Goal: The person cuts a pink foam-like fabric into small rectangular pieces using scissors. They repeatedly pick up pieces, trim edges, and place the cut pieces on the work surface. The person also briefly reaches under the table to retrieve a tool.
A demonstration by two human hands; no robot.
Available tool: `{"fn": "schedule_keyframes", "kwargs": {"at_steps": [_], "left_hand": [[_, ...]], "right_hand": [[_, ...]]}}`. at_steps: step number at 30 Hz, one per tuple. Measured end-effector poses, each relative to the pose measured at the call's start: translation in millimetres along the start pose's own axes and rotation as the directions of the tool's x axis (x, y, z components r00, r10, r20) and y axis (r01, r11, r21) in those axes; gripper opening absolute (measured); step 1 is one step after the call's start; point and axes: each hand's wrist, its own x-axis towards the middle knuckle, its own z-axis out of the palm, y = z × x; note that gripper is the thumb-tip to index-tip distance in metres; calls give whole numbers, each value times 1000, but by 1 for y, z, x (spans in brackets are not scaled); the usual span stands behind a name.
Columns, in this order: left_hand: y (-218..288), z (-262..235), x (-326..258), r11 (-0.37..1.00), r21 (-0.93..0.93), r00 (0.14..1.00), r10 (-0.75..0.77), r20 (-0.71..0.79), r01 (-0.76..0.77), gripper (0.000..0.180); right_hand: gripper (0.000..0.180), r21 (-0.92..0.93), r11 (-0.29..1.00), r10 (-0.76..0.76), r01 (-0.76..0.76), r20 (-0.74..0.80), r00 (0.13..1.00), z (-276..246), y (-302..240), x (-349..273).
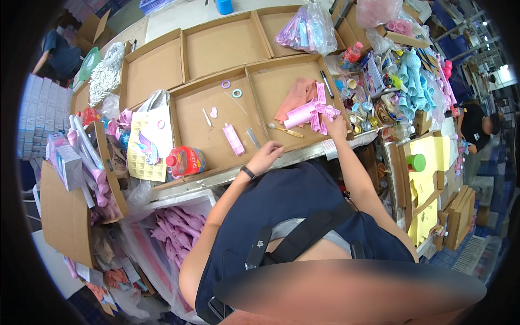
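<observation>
My right hand (336,128) reaches into the right front compartment of a cardboard tray (216,69), its fingers closed on a pink plastic part (328,111). Several more pink plastic parts (301,115) lie beside it, partly over an orange-pink cloth (297,97). At the tray's front edge rests my left hand (265,157), fingers loosely apart and holding nothing. Above it lies a brush with a wooden handle (286,130). In the compartment to the left are a pink molded part (234,140), a purple ring (226,84) and a teal ring (236,93).
A black marker (326,84) lies along the tray's right side. Red bottles (186,161) stand at the left front and far right. Paint pots and light-blue parts (414,81) crowd the right. Below left sits a bin of pink parts (176,230). A bag of parts (309,30) lies at the back.
</observation>
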Motion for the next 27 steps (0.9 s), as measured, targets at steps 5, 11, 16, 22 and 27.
{"fn": "schedule_keyframes", "kwargs": {"at_steps": [5, 11, 16, 22, 27], "left_hand": [[-3, -33, -19, 987, -158, 976, -18, -216, -17, 27], [-4, -42, -17, 968, -243, 957, -15, -289, -58, 30], [18, -11, 10, 933, -88, 885, 296, -358, -348, 49], [49, -15, 8, 800, -538, 943, 97, -318, -264, 51], [57, -29, -8, 697, -598, 910, 212, -355, -396, 45]], "right_hand": [[47, -208, 973, 133, -95, 175, 976, 21, 8, 24], [31, 202, 967, -163, 155, 24, 986, 7, -34, -17], [30, 226, 767, -622, 600, 34, 782, -10, -111, -94], [36, 416, 536, -836, 735, 138, 531, -47, -156, -119], [25, 593, 559, -724, 579, 9, 689, -43, -157, -118]]}}
